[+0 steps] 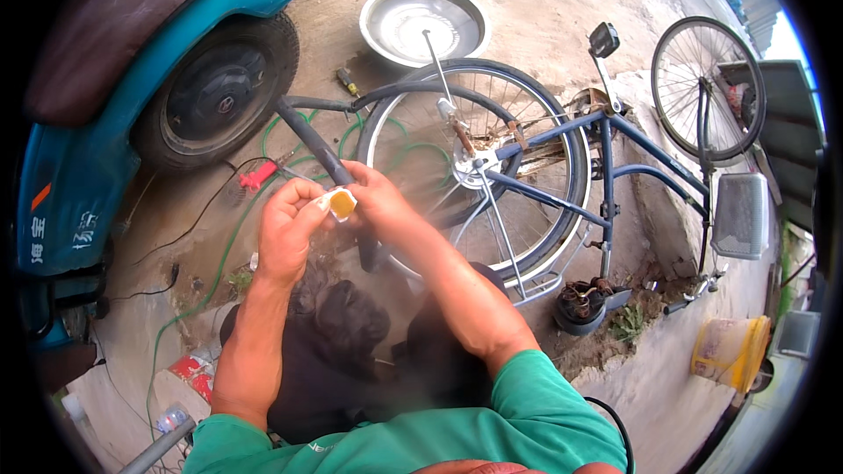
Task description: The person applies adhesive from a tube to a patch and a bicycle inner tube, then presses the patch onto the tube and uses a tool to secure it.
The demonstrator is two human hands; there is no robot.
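In front of my body, my left hand (290, 218) is closed, its thumb and fingers pinching a small orange-yellow patch (342, 204) with a white edge. My right hand (379, 197) grips a black inner tube (314, 142) right beside the patch, some of its fingers hidden. The tube loops away towards the bicycle's white-rimmed rear wheel (575, 228). The blue bicycle frame (650, 145) lies on the ground to the right. Whether the patch touches the tube, I cannot tell.
A metal basin (373, 28) of water stands ahead, with a yellow-handled screwdriver (348, 82) nearby. At left are a teal vehicle's wheel (219, 96), a red tool (258, 175) and a green hose (215, 276). A yellow bucket (729, 353) stands at right.
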